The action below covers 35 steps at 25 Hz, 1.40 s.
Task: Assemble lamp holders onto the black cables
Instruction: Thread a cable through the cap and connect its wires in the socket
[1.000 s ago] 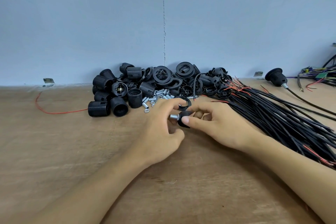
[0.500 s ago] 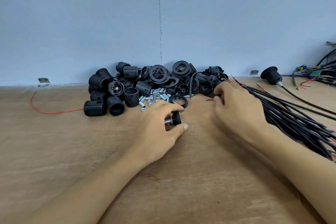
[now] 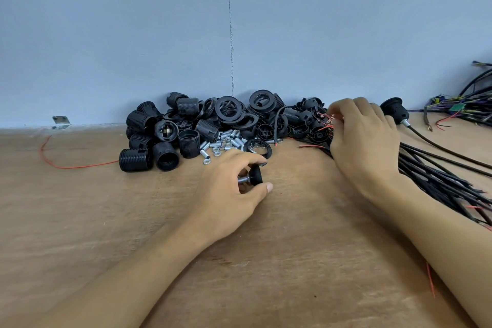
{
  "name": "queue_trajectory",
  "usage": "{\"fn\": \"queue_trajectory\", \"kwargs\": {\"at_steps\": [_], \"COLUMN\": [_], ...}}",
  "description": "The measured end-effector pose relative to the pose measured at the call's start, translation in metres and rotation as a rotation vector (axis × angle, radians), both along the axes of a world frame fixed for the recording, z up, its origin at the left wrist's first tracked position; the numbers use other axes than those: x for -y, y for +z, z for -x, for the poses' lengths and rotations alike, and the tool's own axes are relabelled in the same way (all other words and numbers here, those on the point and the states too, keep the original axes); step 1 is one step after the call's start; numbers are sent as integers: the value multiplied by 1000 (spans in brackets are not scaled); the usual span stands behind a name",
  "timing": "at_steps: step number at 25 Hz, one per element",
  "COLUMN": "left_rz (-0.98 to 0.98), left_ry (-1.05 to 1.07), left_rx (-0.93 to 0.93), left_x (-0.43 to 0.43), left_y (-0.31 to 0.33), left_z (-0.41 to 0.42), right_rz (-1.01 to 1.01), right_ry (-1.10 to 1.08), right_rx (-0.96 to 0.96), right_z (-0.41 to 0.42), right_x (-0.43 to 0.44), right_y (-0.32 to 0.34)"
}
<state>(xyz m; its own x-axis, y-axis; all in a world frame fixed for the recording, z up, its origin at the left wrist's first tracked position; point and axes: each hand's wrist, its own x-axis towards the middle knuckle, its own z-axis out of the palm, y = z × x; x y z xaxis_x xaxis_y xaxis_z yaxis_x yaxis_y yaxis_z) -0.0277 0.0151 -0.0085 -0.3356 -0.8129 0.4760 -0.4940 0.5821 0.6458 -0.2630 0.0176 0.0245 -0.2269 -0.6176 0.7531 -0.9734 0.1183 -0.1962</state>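
- Brown wooden counter (image 3: 106,221) against a pale blue-grey wall (image 3: 133,34), with a thin vertical seam (image 3: 230,34) down the wall.
- At the back of the counter, tight to the wall: a pile of black lamp holder parts (image 3: 202,128), with threaded sleeves, rings and caps heaped together.
- Along the front edge of the pile: a scatter of small metal tubes and nuts (image 3: 226,141), and just to their right a loose black ring (image 3: 259,148) on the counter.
- Just in front of the pile: left hand (image 3: 234,189), fingers and thumb curled round a small black holder cap (image 3: 255,174) with a short metal threaded tube out of its left side. Impossible to tell whether the cap touches the counter.
- At the right end of the pile: right hand (image 3: 364,141), back upward, fingers bent down among the red-tipped ends of the black cables (image 3: 439,176). Impossible to tell whether a cable is actually pinched.
- From the right end of the pile toward the near right: the cables in one long bundle, passing behind the right forearm.
- Further right of the pile, behind the right hand: a fitted holder (image 3: 394,112) on its own cable, lying near the wall.
- Far right of the pile: a tangle of coloured wires (image 3: 466,109).
- Left of the pile: a thin red wire (image 3: 61,165) curving across the counter up to the pile's edge, and a metal bracket (image 3: 61,121) at the foot of the wall.
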Motion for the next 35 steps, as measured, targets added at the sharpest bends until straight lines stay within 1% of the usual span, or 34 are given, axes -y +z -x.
{"fn": "queue_trajectory", "kwargs": {"at_steps": [1,3,6,8,10,11,13,17,21,23,25,27,30,31,33,35], "left_rz": [-6,-38,-162,-317,-472,-515,-531,-472,-315,-309,-307,-325,-373,-380,-390,-399], "left_ry": [4,-16,-120,-219,-303,-330,-344,-329,-302,-226,-111,-10,93,110,89,34], "left_rx": [-12,-76,-239,-371,-495,-540,-594,-660,-457,-443,-516,-647,-819,-839,-833,-714], "left_x": [0,-1,0,1,3,3,3,2,1,2,7,14,23,25,24,21], "left_y": [0,-1,1,4,5,6,5,4,3,3,4,5,7,7,7,5], "left_z": [0,0,-1,-1,-1,0,2,5,3,2,0,-4,-12,-13,-15,-12], "right_rz": [82,142,75,31,-12,-37,-77,-118,-147,-195,-247,-260,-279,-249,-94,105], "right_ry": [103,299,572,677,715,724,728,728,717,706,578,419,340,321,262,225], "right_rx": [-7,-34,3,64,155,205,288,388,375,353,275,170,65,16,-53,-3], "right_z": [-7,-22,-43,-53,-58,-60,-61,-60,-57,-56,-51,-43,-32,-30,-28,-28], "right_x": [-3,-10,-16,-18,-19,-19,-20,-20,-19,-19,-17,-16,-14,-12,-10,-11], "right_y": [1,0,-7,-13,-17,-18,-18,-17,-18,-18,-18,-14,-10,-10,-10,-4]}}
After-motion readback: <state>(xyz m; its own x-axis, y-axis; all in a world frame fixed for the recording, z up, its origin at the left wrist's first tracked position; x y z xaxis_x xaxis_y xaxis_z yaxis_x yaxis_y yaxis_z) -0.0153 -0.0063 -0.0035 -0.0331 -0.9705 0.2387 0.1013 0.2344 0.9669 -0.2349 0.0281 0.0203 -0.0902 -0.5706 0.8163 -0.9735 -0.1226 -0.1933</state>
